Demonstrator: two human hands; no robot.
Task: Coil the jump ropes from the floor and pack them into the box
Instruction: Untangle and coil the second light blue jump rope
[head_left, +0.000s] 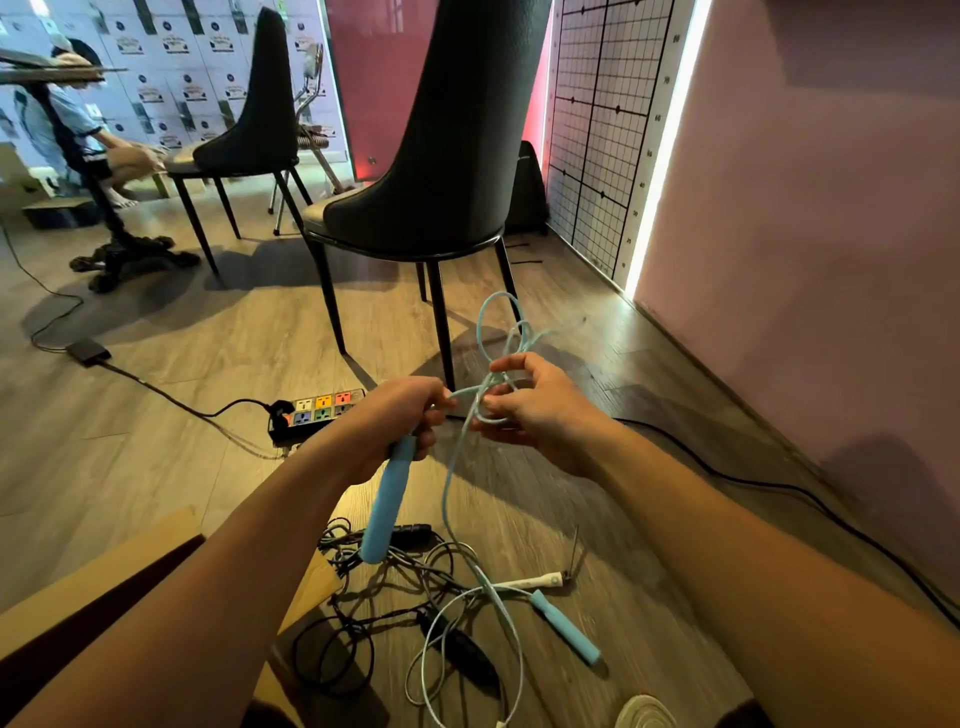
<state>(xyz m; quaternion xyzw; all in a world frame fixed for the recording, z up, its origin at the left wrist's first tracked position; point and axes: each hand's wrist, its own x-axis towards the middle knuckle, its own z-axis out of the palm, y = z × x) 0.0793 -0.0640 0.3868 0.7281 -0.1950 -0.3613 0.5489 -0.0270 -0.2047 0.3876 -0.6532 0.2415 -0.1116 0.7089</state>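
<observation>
While the box (104, 566) waits open at the lower left edge of the floor (182, 467) with no rope visible inside, the left hand (400, 421) is closed around one handle of the light blue rope (387, 499). The right hand (540, 410) pinches a few loose loops of its cord. So I judge the coiling is only begun: the second blue handle (566, 629) and the tangled black rope (457, 644) lie on the floor between the arms. The chair (441, 171) ahead limits forward room.
</observation>
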